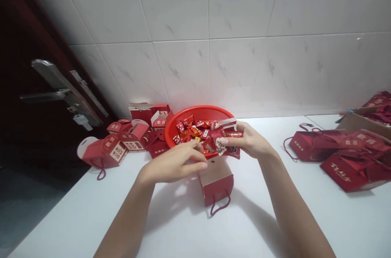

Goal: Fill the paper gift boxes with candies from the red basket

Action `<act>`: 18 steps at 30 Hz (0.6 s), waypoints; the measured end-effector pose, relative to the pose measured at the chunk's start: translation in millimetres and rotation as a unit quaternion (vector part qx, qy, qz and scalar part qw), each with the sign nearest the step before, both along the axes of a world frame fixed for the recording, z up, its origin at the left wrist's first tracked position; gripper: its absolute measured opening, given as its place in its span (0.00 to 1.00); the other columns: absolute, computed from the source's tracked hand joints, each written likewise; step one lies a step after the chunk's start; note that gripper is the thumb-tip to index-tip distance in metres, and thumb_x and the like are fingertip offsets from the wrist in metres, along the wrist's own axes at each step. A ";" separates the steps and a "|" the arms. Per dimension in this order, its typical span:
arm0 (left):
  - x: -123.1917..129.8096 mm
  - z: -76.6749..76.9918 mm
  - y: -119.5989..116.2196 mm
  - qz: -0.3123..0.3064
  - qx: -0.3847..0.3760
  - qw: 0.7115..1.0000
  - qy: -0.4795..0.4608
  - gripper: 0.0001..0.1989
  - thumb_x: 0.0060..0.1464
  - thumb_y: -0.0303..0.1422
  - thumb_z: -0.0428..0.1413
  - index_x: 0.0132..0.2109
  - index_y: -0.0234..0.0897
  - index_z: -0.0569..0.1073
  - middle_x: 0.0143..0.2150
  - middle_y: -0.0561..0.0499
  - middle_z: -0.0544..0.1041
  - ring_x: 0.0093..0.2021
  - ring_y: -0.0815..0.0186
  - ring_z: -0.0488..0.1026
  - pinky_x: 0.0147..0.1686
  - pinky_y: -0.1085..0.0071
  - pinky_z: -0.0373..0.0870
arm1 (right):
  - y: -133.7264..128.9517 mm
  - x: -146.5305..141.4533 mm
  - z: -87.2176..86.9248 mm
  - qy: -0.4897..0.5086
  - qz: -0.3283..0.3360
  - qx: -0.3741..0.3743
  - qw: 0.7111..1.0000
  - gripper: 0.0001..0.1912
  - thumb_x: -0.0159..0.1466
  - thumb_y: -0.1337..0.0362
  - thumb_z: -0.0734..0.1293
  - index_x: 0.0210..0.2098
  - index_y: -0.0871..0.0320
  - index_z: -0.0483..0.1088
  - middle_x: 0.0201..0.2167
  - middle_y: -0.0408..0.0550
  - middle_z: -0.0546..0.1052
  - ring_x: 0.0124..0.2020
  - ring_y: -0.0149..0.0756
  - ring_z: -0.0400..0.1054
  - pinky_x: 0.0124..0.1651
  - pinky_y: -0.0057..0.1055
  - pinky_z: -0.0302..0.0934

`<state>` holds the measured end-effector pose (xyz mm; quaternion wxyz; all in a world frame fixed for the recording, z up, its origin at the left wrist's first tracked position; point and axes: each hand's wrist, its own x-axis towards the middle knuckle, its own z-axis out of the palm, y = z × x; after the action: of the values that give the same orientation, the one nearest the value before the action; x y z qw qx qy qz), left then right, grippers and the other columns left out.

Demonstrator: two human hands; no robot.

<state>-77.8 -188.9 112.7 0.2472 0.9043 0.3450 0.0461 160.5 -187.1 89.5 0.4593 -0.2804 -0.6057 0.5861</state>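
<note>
A red basket (201, 108) holds many small wrapped candies (193, 130). In front of it stands an open red box (217, 186) with a cord handle hanging at its near side. My right hand (249, 142) is closed on several red candy packets (225, 140) over the basket's right front rim. My left hand (180, 162) hovers at the basket's front left rim, beside the open box, fingers apart and bent, with nothing seen in it.
Closed red boxes (105, 152) stand at the left near a dark door (27, 127). More red boxes (357, 164) lie at the right, before a cardboard carton (351, 121). A tiled wall (183, 66) rises behind the white table (171, 225).
</note>
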 end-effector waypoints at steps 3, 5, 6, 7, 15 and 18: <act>4.4 -8.6 -15.2 0.057 0.028 0.995 0.077 0.21 0.65 0.44 0.47 0.33 0.39 0.79 0.37 0.47 0.74 0.40 0.59 0.72 0.39 0.67 0.65 | -8.8 -3.7 4.8 -0.098 0.042 0.027 0.994 0.16 0.57 0.65 0.75 0.45 0.58 0.75 0.39 0.46 0.79 0.39 0.35 0.74 0.42 0.32 0.70; 6.7 -13.3 -21.1 0.082 0.031 0.992 0.092 0.18 0.62 0.45 0.50 0.37 0.39 0.79 0.38 0.48 0.74 0.38 0.58 0.72 0.37 0.67 0.65 | -11.7 -7.3 6.3 -0.160 0.061 0.049 0.984 0.16 0.59 0.65 0.74 0.46 0.58 0.75 0.40 0.46 0.79 0.40 0.34 0.73 0.42 0.31 0.69; 6.9 -14.8 -22.8 0.084 0.026 0.992 0.088 0.16 0.60 0.45 0.52 0.41 0.40 0.79 0.39 0.48 0.75 0.39 0.58 0.73 0.37 0.67 0.65 | -12.4 -9.0 6.2 -0.187 0.074 0.055 0.978 0.15 0.59 0.66 0.73 0.46 0.58 0.74 0.39 0.46 0.79 0.39 0.34 0.73 0.41 0.30 0.69; 6.4 -15.7 -23.8 0.080 0.018 0.993 0.080 0.15 0.59 0.45 0.54 0.44 0.41 0.79 0.39 0.49 0.76 0.40 0.57 0.73 0.37 0.67 0.65 | -12.8 -10.5 5.7 -0.210 0.088 0.057 0.972 0.14 0.60 0.66 0.72 0.46 0.58 0.74 0.38 0.45 0.78 0.37 0.33 0.73 0.40 0.30 0.68; 0.3 -12.8 -24.5 0.055 -0.012 0.996 0.070 0.20 0.52 0.41 0.60 0.52 0.45 0.76 0.42 0.51 0.76 0.43 0.57 0.72 0.40 0.68 0.65 | -11.3 -19.8 4.0 -0.364 0.093 0.102 0.921 0.11 0.61 0.68 0.69 0.44 0.58 0.74 0.38 0.45 0.78 0.36 0.35 0.71 0.38 0.29 0.64; -0.6 -13.2 -25.6 0.062 -0.011 0.995 0.078 0.23 0.50 0.41 0.60 0.54 0.45 0.74 0.42 0.51 0.75 0.43 0.56 0.72 0.40 0.67 0.65 | -12.5 -21.3 8.2 -0.389 0.086 0.112 0.910 0.09 0.62 0.66 0.69 0.43 0.59 0.75 0.37 0.46 0.79 0.36 0.36 0.71 0.37 0.30 0.64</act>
<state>-78.4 -214.5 99.5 0.2260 0.8794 0.4189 -0.0136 139.3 -199.6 97.6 0.1636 -0.3798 -0.8200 0.3958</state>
